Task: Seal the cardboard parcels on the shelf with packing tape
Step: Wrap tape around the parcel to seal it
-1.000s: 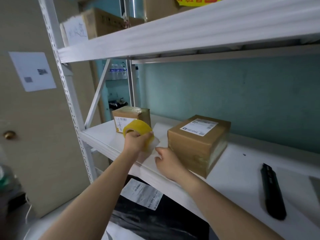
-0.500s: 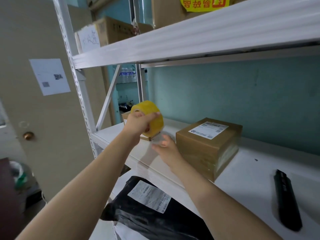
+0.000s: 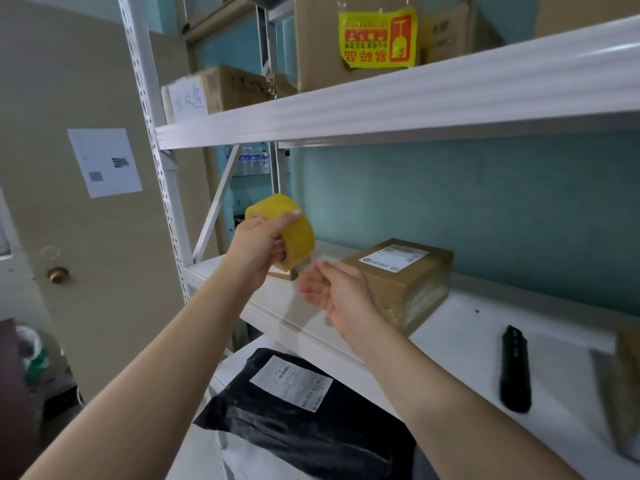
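Now that the roll has risen off the shelf, items run: door (image 3: 86,271), paper sheet (image 3: 104,162) posted; left hand (image 3: 259,247), fingers clamped on yellow packing tape roll (image 3: 294,233); right hand (image 3: 332,289), withdrawn from parcel, fingers apart, empty, likely seeking tape end; labelled cardboard parcel (image 3: 405,278) on white shelf (image 3: 467,341); black tool (image 3: 515,368); teal wall (image 3: 485,202) behind

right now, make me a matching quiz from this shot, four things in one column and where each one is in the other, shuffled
1 tape roll
2 parcel
3 black bag
4 yellow sticker

a on a box on the upper shelf
b lowest, under both shelves
c held in the left hand
d on the lower shelf, beside the right hand

Pairs: 1-c, 2-d, 3-b, 4-a
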{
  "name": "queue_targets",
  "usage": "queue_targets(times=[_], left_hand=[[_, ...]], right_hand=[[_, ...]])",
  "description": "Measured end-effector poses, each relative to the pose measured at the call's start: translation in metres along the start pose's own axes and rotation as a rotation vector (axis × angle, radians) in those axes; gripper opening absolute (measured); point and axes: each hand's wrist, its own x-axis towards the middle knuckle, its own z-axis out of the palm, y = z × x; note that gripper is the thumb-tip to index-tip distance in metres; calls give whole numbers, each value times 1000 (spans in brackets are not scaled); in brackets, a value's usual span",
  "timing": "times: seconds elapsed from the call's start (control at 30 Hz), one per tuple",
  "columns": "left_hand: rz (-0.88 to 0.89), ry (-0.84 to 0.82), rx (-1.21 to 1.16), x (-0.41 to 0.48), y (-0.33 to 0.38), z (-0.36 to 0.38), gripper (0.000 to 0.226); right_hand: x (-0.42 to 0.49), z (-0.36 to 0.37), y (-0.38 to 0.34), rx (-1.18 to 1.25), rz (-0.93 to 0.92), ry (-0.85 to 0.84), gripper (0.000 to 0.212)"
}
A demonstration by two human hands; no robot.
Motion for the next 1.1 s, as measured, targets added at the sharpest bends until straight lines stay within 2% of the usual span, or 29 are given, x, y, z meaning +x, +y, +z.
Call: queue_targets(times=[0.07,0.17,0.23,0.37,0.47,0.6,0.83,0.97,1.1], left_hand=[[61,-13,-46,-14,5,11,39],[141,59,-146,-33,6,29,37],[185,91,-195,-49,8,46,28],[258,119,-122,-82,5,89,26],[370,78,-73,-103,-2,123,28],[337,8,-154,-121,-13,171,21],[315,-148,-198,-141,-22,246,24],[364,-200,-153,-146,-16,282,20],[379,-240,4,-137,-26,297,24]], right_hand=[[-15,-2,-12,-81,-85,73,22],[-30,-5,-25,-202,-202,174,27],[-45,-11,-37,-241,-263,211,28],[-77,-36,-64,-361,-352,291,30],[-102,-67,-82,-474,-393,336,29],[-140,-109,-104,-499,-384,394,29],[-187,-165,-145,-632,-418,538,28],[-206,-188,-176,-652,-446,646,27],[-227,-208,-202,-699,-423,698,22]])
